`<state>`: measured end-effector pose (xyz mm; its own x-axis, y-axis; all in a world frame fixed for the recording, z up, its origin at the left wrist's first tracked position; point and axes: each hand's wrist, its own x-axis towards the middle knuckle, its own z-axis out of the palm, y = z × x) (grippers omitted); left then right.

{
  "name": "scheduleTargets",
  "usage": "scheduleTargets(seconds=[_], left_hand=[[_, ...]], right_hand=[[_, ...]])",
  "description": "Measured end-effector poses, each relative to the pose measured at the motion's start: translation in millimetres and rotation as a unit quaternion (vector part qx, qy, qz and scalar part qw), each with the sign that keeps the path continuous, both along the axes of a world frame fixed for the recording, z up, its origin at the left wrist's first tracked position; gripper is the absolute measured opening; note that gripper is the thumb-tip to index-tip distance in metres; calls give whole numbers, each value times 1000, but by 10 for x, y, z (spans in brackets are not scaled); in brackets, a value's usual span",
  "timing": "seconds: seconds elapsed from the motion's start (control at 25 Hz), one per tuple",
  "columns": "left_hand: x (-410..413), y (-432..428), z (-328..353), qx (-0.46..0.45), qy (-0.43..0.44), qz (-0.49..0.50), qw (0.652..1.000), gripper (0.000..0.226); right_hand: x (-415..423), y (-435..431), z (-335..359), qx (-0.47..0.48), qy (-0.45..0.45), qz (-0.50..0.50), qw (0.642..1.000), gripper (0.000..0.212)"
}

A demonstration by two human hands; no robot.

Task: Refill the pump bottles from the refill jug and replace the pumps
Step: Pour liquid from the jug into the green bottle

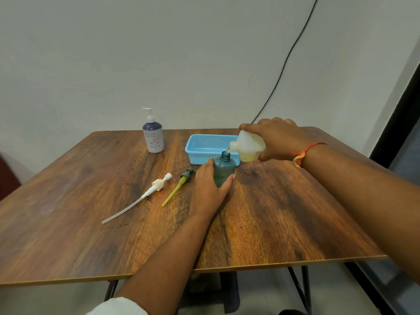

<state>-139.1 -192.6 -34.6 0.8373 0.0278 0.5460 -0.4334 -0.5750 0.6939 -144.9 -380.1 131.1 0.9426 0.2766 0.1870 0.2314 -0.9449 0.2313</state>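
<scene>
Left hand wraps the lower body of the teal bottle, fingers closed around it; bottle upright on the wooden table, translucent blue-green, neck open. Right hand grips the refill jug, tilted with its spout at the bottle mouth; jug whitish, pale yellow liquid inside. Whether liquid is flowing is hard to tell. Two pumps lie left of the bottle: grey-yellow pump, white pump. White-capped bottle stands behind. Blue basket sits behind the teal bottle.
</scene>
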Motion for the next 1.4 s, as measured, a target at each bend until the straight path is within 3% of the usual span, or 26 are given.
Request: scheduleTargets(seconds=[1.4], left_hand=[[-49,-15,57,4,18,7,1000,75]], right_hand=[[48,-46,36,-13,-28,11,999,94]])
